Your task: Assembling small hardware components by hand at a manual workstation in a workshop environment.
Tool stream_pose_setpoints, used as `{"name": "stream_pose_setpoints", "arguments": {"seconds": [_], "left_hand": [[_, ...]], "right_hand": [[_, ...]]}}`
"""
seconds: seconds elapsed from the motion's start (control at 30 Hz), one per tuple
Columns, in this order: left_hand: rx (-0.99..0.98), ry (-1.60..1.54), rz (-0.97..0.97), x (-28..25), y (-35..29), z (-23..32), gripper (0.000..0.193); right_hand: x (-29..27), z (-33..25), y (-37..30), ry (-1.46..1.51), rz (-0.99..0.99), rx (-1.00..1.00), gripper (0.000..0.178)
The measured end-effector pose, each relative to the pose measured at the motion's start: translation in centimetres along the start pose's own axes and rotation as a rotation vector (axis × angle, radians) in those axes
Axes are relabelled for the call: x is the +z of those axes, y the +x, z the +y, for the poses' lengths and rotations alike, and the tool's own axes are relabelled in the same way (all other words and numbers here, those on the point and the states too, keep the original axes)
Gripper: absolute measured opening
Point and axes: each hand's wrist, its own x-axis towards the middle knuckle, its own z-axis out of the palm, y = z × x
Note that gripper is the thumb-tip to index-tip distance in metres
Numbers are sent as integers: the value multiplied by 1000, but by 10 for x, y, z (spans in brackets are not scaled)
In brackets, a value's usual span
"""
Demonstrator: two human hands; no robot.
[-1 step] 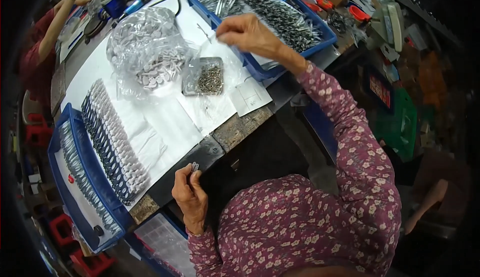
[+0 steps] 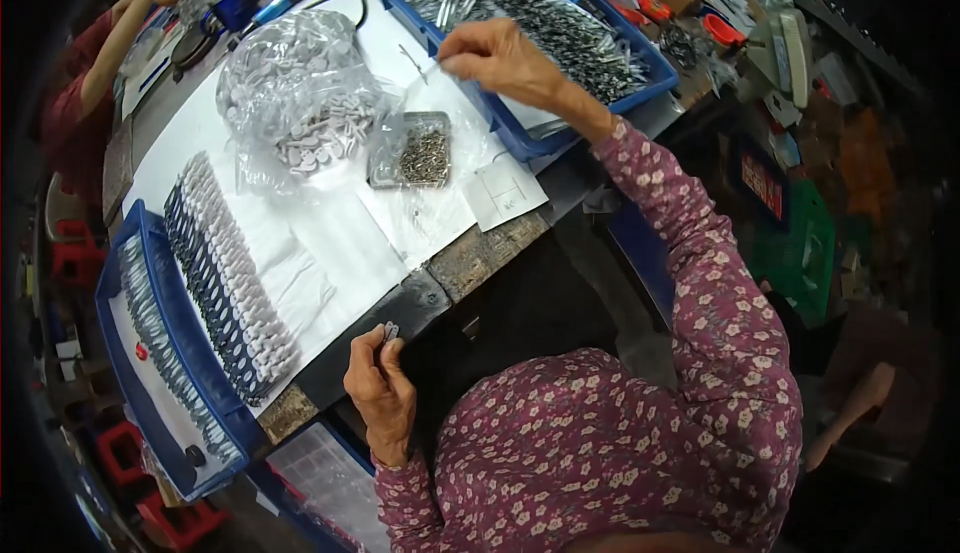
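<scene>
My left hand (image 2: 380,393) is near the table's front edge. Its thumb and fingers pinch a small pale flat piece (image 2: 391,331). My right hand (image 2: 505,61) is over the left rim of a blue tray (image 2: 520,143) heaped with thin metal pieces (image 2: 560,38). Its fingers are closed in a pinch; what they hold, if anything, is too small to make out. Just left of its fingertips is a thin metal piece (image 2: 412,59) on the white sheet. Below it stands a clear box of small brassy parts (image 2: 425,156), beside a plastic bag of pale flat pieces (image 2: 300,83).
Rows of pale-topped pieces (image 2: 225,273) lie at the left, beside a long blue tray (image 2: 200,373) of slender pieces. A white card (image 2: 505,191) rests near the front edge. Another person's arm (image 2: 120,43) is at the far left. Red stools (image 2: 180,523) stand below.
My right hand has shifted slightly up, away from me. The view has moved a little. My left hand keeps its pinch in the same place.
</scene>
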Motion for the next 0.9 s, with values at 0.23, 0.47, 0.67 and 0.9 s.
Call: {"name": "stream_pose_setpoints", "arguments": {"seconds": [0.23, 0.47, 0.67, 0.9], "left_hand": [[68, 43, 8, -21, -4, -21, 9], [57, 47, 16, -39, -14, -33, 9], [60, 37, 59, -54, -23, -36, 10], [54, 38, 80, -76, -34, -44, 11]], "right_hand": [[63, -4, 15, 20, -72, 1, 14], [120, -23, 34, -87, -223, -43, 16], [158, -18, 61, -480, -258, -185, 13], [188, -16, 59, -823, -146, -228, 10]]}}
